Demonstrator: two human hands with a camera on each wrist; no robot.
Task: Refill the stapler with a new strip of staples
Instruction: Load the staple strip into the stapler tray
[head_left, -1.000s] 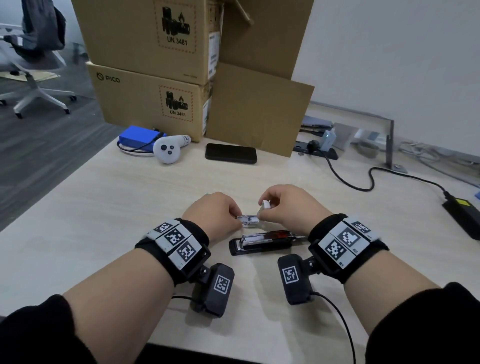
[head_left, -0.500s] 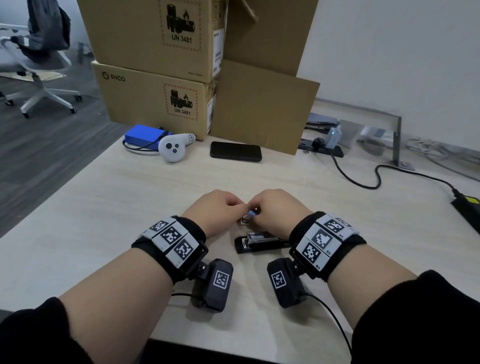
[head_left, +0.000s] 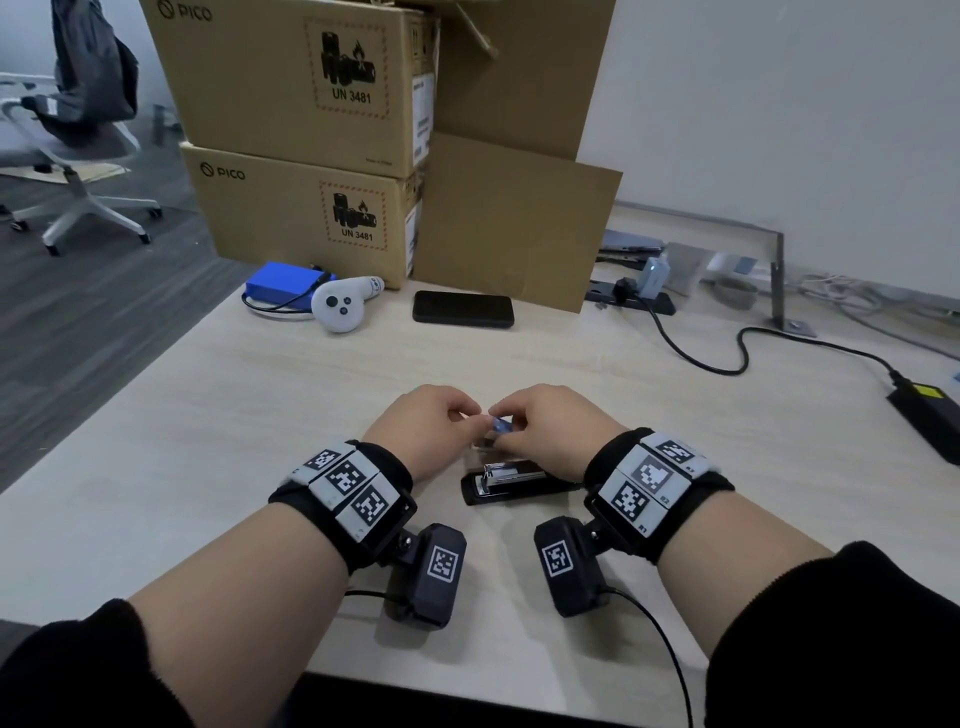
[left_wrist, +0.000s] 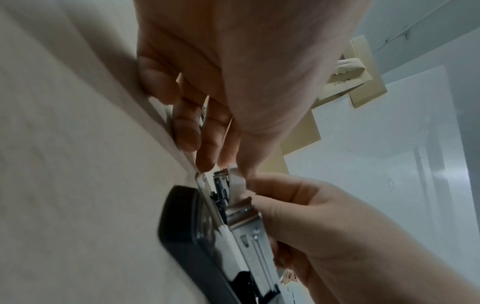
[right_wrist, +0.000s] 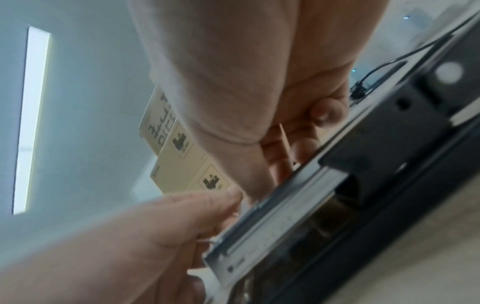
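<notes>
A black stapler (head_left: 519, 486) lies on the table with its top swung open and its metal magazine (left_wrist: 249, 232) bared. Just beyond it, my left hand (head_left: 436, 421) and right hand (head_left: 550, 421) meet fingertip to fingertip. Together they pinch a small white and blue staple box (head_left: 500, 427). In the left wrist view the staple box (left_wrist: 235, 183) has its flap open, with dark metal inside. My left fingers (left_wrist: 207, 160) hold its far side and my right hand (left_wrist: 298, 201) holds the near side. The right wrist view shows the magazine rail (right_wrist: 280, 216) under both hands.
Two stacked cardboard boxes (head_left: 311, 156) stand at the back, with a blue pack (head_left: 280, 283), a white controller (head_left: 340, 306) and a black phone (head_left: 462, 309) before them. A black cable (head_left: 727, 358) runs to a power brick (head_left: 930, 410) at the right.
My hands have drawn together, the right one shifting left to meet the left. The white piece held up in my right hand is no longer raised.
</notes>
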